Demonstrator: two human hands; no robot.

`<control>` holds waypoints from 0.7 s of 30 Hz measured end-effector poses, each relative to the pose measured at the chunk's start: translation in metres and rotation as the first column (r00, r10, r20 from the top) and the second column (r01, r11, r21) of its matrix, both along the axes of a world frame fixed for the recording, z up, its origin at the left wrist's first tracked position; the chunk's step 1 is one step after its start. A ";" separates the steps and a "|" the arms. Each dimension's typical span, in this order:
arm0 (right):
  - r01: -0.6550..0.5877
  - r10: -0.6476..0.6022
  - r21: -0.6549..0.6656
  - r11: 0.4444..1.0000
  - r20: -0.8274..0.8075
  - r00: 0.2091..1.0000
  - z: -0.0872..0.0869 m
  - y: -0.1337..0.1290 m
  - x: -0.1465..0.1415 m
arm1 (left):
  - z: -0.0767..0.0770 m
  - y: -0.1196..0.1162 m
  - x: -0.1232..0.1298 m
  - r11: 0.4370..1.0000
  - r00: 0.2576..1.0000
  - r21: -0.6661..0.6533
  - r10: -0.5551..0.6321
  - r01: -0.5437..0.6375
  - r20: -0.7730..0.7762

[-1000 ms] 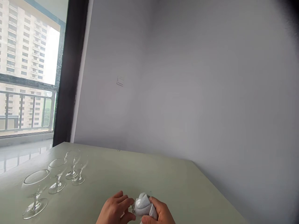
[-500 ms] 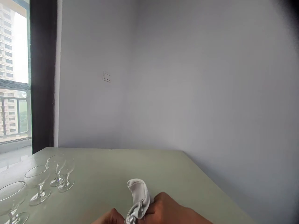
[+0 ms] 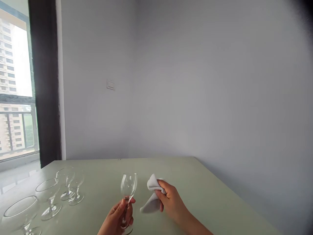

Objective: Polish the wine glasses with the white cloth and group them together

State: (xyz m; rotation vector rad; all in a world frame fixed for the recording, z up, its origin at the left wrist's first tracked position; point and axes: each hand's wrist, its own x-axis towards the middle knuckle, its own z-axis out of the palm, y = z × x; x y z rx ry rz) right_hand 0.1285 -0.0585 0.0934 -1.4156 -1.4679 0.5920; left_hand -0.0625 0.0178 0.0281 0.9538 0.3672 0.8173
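Note:
Near the table's front edge, my left hand (image 3: pixel 119 213) is closed around the stem of a clear stemmed glass (image 3: pixel 128 185), which stands upright with its bowl above my fingers. To the right of it, my right hand (image 3: pixel 171 199) pinches a folded white cloth (image 3: pixel 152 204) that hangs down on its left side. A gap separates the cloth from the glass.
Several stemmed glasses stand upright at the left of the greenish table (image 3: pixel 195 186), the nearest one (image 3: pixel 21 213) cut by the frame's lower edge. Grey walls with a switch plate (image 3: pixel 111 85) rise behind; a window is at far left.
Both hands have risen further into view and moved apart. The glass in my left hand now shows clearly, and the cloth is off to its right. The view has shifted slightly.

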 end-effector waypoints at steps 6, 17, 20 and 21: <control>0.184 -0.173 0.243 0.952 -0.066 0.983 -0.016 0.004 -0.052 | -0.005 -0.003 0.004 0.975 0.960 0.060 0.222 -0.214 -0.172; -0.048 -0.074 0.406 0.912 0.278 0.958 -0.035 0.025 -0.072 | -0.021 -0.002 0.014 0.996 0.989 -0.006 0.093 -0.094 -0.113; 0.035 -0.003 0.393 0.919 -0.084 0.997 -0.018 0.030 -0.068 | -0.015 -0.007 0.015 1.000 0.999 0.025 -0.017 0.018 -0.032; 0.064 0.021 0.335 0.940 -0.242 0.970 -0.014 0.032 -0.069 | -0.015 -0.008 0.014 0.998 0.999 0.035 -0.046 0.047 -0.013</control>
